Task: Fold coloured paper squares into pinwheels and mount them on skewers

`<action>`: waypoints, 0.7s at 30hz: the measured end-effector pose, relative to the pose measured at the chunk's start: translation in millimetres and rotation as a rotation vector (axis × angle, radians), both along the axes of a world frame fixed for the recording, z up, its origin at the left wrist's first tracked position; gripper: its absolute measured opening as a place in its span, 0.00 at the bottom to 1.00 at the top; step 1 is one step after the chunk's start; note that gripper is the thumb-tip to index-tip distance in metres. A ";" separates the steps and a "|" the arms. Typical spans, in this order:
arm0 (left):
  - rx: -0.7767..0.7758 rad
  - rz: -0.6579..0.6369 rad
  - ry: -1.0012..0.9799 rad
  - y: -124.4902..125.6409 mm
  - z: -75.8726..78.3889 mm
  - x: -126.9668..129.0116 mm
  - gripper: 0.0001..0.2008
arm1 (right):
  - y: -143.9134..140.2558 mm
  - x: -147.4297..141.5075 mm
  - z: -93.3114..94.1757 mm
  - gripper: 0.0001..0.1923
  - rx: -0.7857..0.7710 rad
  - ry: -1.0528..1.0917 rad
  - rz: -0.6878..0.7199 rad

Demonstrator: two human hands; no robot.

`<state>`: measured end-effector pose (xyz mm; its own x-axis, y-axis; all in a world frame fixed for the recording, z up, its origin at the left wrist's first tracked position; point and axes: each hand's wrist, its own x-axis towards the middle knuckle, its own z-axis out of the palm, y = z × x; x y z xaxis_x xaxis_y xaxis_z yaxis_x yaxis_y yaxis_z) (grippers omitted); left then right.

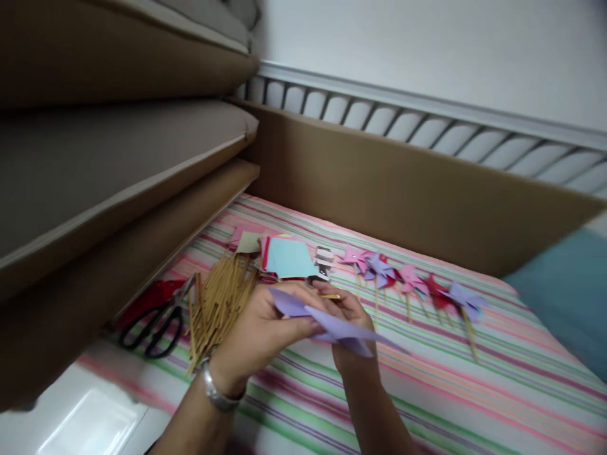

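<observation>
My left hand (pixel 265 322), with a silver band at the wrist, pinches a purple paper pinwheel (pixel 336 325) between thumb and fingers. Beneath and behind the paper, my right hand (pixel 353 309) is closed round a thin wooden stick (pixel 332 296), whose tip pokes out past the fingers. Where stick and paper meet is hidden. Left of my hands lies a pile of wooden sticks (pixel 222 297). Beyond them is a stack of coloured paper squares (pixel 289 256), light blue on top. Small black-and-white items (pixel 324 262) lie beside it.
Several finished-looking pinwheels (pixel 379 268) in pink, purple and red lie in a row at the right on the striped cloth (pixel 427 379). Black-handled scissors (pixel 156 325) and a red item (pixel 152 297) are at the left. Stacked cushioned panels (pixel 142 164) overhang that side. A brown board (pixel 379 177) stands behind.
</observation>
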<state>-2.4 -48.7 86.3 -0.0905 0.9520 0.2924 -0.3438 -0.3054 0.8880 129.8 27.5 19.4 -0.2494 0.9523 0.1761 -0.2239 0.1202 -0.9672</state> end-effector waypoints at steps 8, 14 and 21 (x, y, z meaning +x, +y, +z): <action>-0.104 -0.100 0.394 28.1 -36.9 41.7 0.03 | -4.1 60.1 2.7 0.10 -0.236 0.076 0.106; -0.018 -0.038 0.400 43.9 -41.4 48.9 0.02 | 7.1 74.2 15.9 0.06 0.038 -0.183 0.081; 0.165 0.065 0.446 49.7 -52.4 51.4 0.05 | 2.7 80.3 26.0 0.06 -0.036 -0.164 0.077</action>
